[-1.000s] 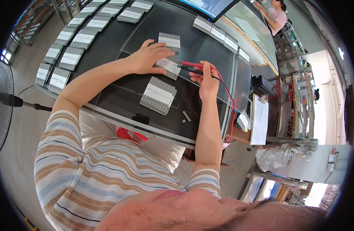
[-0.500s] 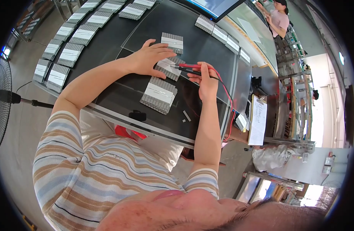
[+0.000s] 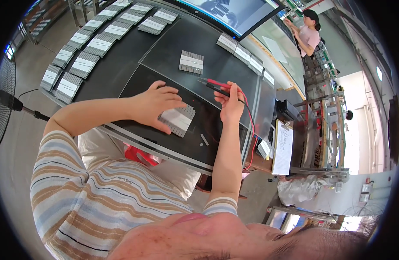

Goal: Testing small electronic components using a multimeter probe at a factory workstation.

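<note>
A dark workbench [image 3: 121, 65], grey floor [image 3: 21, 130] and metal shelving [image 3: 325, 125] (daylight beyond).

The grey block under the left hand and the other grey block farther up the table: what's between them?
Head view: only bare dark table lies between the near block and far block.

Open bench [image 3: 134, 65] surface at centre. Blocked along left edge by rows of grey ribbed blocks [image 3: 73, 71]; far edge by monitor [image 3: 234, 13]; right edge by further ribbed blocks [image 3: 245, 54].
</note>
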Demonstrator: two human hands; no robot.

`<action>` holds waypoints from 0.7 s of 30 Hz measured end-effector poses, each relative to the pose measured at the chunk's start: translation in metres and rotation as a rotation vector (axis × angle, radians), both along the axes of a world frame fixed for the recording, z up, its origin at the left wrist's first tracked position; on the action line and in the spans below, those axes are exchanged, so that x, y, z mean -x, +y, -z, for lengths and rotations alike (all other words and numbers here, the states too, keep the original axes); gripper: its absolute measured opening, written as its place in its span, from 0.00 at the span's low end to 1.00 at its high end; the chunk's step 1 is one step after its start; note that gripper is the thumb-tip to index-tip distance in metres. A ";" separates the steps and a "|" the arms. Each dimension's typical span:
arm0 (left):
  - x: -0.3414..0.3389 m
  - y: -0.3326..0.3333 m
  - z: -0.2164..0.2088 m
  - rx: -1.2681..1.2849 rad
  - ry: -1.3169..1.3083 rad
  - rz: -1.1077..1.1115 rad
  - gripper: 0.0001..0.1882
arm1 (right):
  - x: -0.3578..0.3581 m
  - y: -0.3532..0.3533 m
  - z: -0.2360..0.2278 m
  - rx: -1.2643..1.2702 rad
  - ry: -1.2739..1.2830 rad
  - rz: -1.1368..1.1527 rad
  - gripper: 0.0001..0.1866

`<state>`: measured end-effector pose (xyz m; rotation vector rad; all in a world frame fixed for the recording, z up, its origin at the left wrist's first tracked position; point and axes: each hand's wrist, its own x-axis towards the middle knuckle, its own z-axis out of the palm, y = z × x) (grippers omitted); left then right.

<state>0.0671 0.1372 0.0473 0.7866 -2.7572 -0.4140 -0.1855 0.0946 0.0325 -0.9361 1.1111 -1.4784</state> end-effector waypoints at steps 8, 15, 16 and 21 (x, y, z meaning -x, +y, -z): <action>0.015 -0.075 0.027 0.278 0.137 -0.410 0.32 | -0.003 0.001 -0.002 -0.008 0.014 0.003 0.15; 0.020 -0.072 0.037 0.119 0.033 -0.303 0.26 | 0.002 0.002 -0.001 0.002 0.060 0.038 0.15; 0.020 -0.067 0.035 0.114 0.039 -0.268 0.26 | 0.002 0.001 -0.001 0.002 0.085 0.025 0.16; 0.020 -0.066 0.036 0.118 0.048 -0.261 0.24 | -0.001 -0.001 0.004 -0.009 0.145 -0.016 0.15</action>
